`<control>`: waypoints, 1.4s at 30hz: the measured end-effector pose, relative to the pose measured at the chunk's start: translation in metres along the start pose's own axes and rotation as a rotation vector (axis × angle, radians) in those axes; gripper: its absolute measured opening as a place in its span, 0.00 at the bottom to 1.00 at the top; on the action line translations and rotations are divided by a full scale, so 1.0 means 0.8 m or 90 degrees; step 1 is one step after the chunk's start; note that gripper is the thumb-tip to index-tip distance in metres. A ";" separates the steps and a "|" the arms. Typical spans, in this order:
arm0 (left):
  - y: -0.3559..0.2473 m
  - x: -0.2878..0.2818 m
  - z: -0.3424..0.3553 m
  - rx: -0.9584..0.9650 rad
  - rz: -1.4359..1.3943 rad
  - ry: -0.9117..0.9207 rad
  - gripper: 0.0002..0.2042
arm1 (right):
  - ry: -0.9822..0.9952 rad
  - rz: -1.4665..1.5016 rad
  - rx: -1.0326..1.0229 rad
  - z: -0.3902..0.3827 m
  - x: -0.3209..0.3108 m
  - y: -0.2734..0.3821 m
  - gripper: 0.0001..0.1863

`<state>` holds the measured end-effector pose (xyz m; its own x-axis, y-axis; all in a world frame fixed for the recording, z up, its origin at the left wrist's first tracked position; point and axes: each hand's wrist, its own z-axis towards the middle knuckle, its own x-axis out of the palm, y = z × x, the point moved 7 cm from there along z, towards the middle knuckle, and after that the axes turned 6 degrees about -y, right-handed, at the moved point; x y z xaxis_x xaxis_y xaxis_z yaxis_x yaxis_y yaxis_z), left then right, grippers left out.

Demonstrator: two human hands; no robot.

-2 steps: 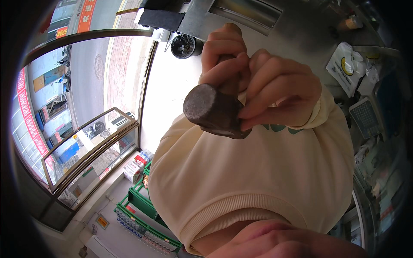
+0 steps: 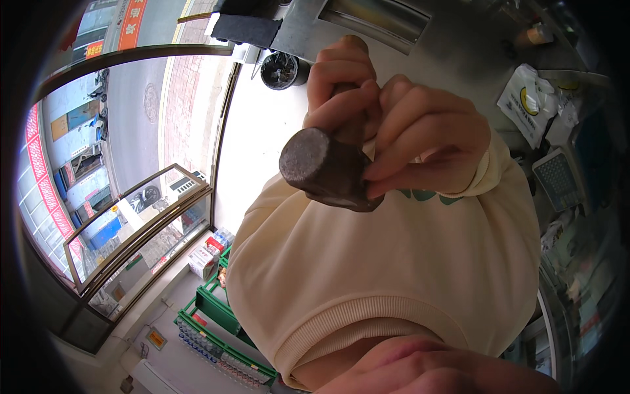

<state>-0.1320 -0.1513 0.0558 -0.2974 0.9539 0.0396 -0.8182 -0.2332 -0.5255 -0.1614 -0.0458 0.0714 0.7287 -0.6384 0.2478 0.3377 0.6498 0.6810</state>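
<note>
A hammer (image 2: 328, 172) with a dark, heavy head is held up in front of my cream sweatshirt (image 2: 394, 256). Its blunt, faceted grey face points toward the left and up at me. My left hand (image 2: 341, 85) is closed round the handle, whose rounded end (image 2: 355, 43) pokes out above the fist. Beside it my right hand (image 2: 433, 128) is closed too, thumb and fingertips pinching the right side of the hammer head. Both hands touch each other. Most of the handle is hidden by the fingers.
A steel counter (image 2: 446, 69) with a recessed tray lies beyond my hands, and a black lined bin (image 2: 283, 71) to its left. Windows (image 2: 141, 217) face a street. Green racks (image 2: 220, 308) stand at lower left. A white plastic bag (image 2: 525, 102) and a keypad device (image 2: 558, 178) are at right.
</note>
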 end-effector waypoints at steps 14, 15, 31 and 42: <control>0.006 0.001 -0.003 0.009 -0.014 0.012 0.16 | 0.019 0.021 0.029 0.005 -0.001 0.005 0.11; 0.006 0.000 -0.002 0.006 -0.015 0.017 0.16 | 0.019 0.018 0.028 0.005 -0.001 0.006 0.11; 0.004 0.001 -0.008 0.007 -0.051 -0.012 0.14 | 0.040 0.040 -0.023 0.005 0.001 0.008 0.12; 0.005 0.002 -0.004 -0.020 -0.034 0.036 0.16 | 0.043 -0.002 -0.035 0.010 0.002 0.012 0.12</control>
<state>-0.1344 -0.1498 0.0512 -0.2243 0.9743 0.0203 -0.8163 -0.1765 -0.5500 -0.1620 -0.0438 0.0841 0.7658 -0.6120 0.1975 0.3705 0.6709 0.6423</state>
